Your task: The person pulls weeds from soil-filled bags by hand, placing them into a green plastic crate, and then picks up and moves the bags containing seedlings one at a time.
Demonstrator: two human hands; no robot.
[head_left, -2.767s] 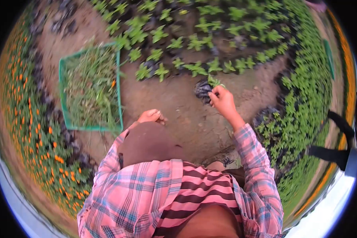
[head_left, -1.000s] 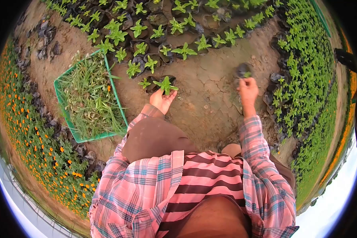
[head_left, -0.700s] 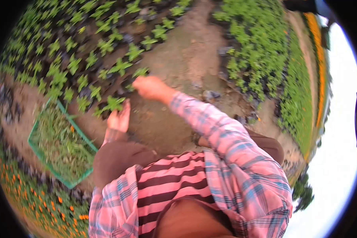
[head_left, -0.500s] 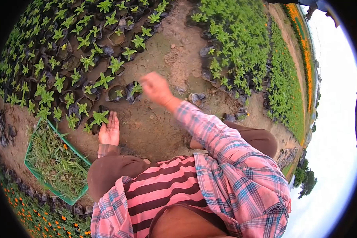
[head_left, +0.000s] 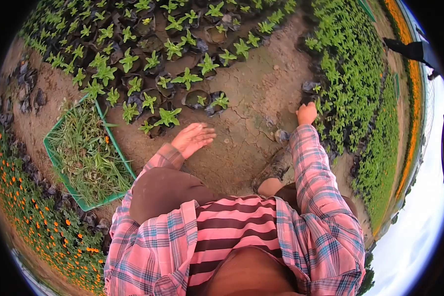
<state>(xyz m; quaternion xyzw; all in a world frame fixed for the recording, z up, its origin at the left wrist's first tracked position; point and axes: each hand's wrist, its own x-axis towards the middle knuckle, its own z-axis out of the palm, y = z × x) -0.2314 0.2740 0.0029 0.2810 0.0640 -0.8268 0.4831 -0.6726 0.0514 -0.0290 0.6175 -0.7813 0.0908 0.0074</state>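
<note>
Hovering flat over the cracked soil (head_left: 241, 143), my left hand (head_left: 195, 138) has its fingers spread wide and grips nothing. Its fingertips stop just short of the nearest seedling (head_left: 167, 117), which stands in a black bag at the near edge of the seedling bed (head_left: 133, 54). Two smaller bagged seedlings (head_left: 209, 101) sit just beyond it, side by side. My right hand (head_left: 307, 113) is stretched to the right edge of the bare patch, curled and seen from the back, so I cannot tell whether it has hold of anything. It is at or just beside the black bags (head_left: 311, 89) bordering the dense green bed (head_left: 352, 64). A green tray (head_left: 114, 145) heaped with loose grass lies at the left edge of the patch, with orange marigolds (head_left: 59, 232) beyond it. With both arms spread this far apart, I judge the balance shaky. A lurch could drop the open palm onto the near seedling and flatten its leaves, or drag the right sleeve (head_left: 313, 167) across the border bags and tip them over.
</note>
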